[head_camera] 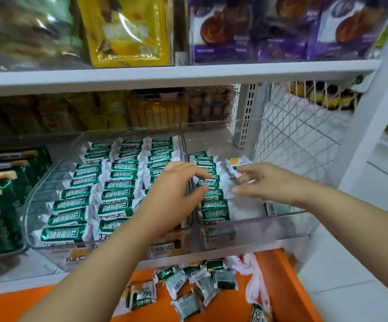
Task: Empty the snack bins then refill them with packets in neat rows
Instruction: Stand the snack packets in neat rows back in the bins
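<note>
Reaching over the divider with the left grip (181,182), fingers nearly straight and apart, tips over the single row of green packets (213,205) along the left wall of the right bin (269,216). Right grip (265,180) loosely apart, fingertips against a loose packet (237,163) just beside that row. In the left bin (32,194), three full rows. Below, on the orange surface (49,298), more packets (202,284) scattered.

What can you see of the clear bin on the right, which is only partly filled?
The right bin is clear and plastic-looking, standing level beside a full bin. One neat row of green-and-white packets runs along its left wall; one loose packet sits further back; much of its floor is bare. The left hand touches the row; the right hand reaches inside.
</note>
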Motion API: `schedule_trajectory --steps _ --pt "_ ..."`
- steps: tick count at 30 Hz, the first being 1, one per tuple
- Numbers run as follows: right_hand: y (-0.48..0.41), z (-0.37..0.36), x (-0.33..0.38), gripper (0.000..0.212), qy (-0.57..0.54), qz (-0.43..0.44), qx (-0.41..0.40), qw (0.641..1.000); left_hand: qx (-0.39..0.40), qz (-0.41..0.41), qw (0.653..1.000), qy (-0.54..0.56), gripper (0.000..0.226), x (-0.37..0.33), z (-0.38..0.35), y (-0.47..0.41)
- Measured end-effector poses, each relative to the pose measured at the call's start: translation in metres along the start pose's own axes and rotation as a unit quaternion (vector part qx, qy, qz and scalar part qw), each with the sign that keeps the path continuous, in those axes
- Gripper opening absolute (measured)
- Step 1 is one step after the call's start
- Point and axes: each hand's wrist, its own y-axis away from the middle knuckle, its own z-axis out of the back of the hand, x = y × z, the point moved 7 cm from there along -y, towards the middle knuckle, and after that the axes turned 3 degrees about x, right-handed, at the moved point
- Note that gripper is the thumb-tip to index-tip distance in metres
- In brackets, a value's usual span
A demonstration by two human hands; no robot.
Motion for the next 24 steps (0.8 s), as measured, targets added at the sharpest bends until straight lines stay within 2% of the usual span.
schedule_trajectory --steps 2,4,8,10,14,16,19,21,24 --pt "0.028 0.032 -0.004 0.054 -0.068 0.036 -0.094 0.993 0.012 0.015 1.000 -0.020 0.020 -0.004 0.005 -0.003" --pt "0.055 0.053 -0.014 0.039 -0.067 0.056 -0.154 0.984 0.007 0.025 0.998 -0.053 0.023 -0.011 0.006 -0.009" --pt "0.087 0.069 -0.038 0.021 -0.015 0.066 -0.188 0.980 0.005 -0.003 0.997 -0.076 0.024 -0.045 -0.010 -0.030" --pt "0.097 0.077 -0.051 0.021 0.011 0.061 -0.204 0.977 0.053 -0.009 0.996 -0.070 0.023 -0.054 -0.035 -0.047" --pt "0.102 0.069 -0.085 0.032 0.102 0.024 -0.150 0.983 0.245 0.005 0.969 -0.018 0.022 -0.064 -0.103 -0.080" --pt "0.099 0.060 -0.096 0.038 0.148 0.020 -0.112 0.982 0.306 0.010 0.952 -0.003 0.028 -0.070 -0.128 -0.091" --pt "0.098 0.058 -0.101 0.040 0.150 0.036 -0.109 0.982 0.395 0.029 0.917 -0.036 0.040 -0.070 -0.160 -0.098" --pt "0.098 0.061 -0.099 0.039 0.150 0.048 -0.107 0.982 0.430 0.035 0.898 -0.092 0.041 -0.066 -0.177 -0.098" --pt "0.099 0.064 -0.097 0.037 0.142 0.057 -0.100 0.983 0.433 0.061 0.894 -0.103 0.036 -0.060 -0.192 -0.099"
